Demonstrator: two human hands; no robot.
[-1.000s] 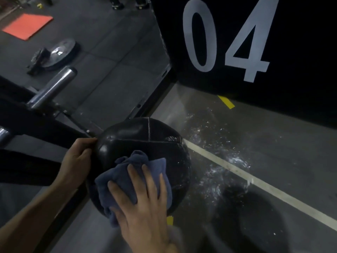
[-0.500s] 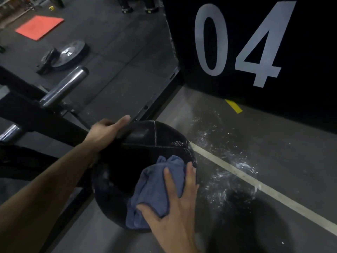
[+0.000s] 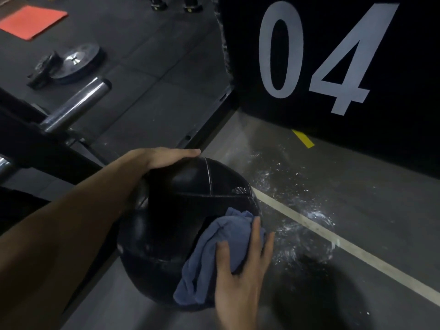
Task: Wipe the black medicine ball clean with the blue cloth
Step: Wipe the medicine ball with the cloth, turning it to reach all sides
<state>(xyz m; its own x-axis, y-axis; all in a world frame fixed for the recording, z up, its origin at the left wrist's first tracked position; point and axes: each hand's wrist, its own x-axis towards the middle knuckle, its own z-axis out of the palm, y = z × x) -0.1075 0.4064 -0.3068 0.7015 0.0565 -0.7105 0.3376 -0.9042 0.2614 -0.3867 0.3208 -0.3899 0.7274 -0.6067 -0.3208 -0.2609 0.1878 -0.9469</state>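
The black medicine ball [image 3: 181, 225], round with no long axis, glossy, with stitched seams crossing on top, sits on the grey floor [image 3: 357, 222]. The left hand [image 3: 164, 158] rests flat-fingered on its top; the right hand [image 3: 240, 265] presses the crumpled blue cloth [image 3: 214, 253] against its right side with straight, spread fingers.

Weight plate [image 3: 75, 60] and orange mat [image 3: 32, 21] on dark floor [image 3: 147, 67]

Both arms are bare as far up as the frame shows, with no sleeve, glove, watch or ring to be seen. The left hand [image 3: 164, 158] comes in from eight o'clock on a long forearm. The right hand [image 3: 240, 277] enters from six o'clock (fingernails cut short).
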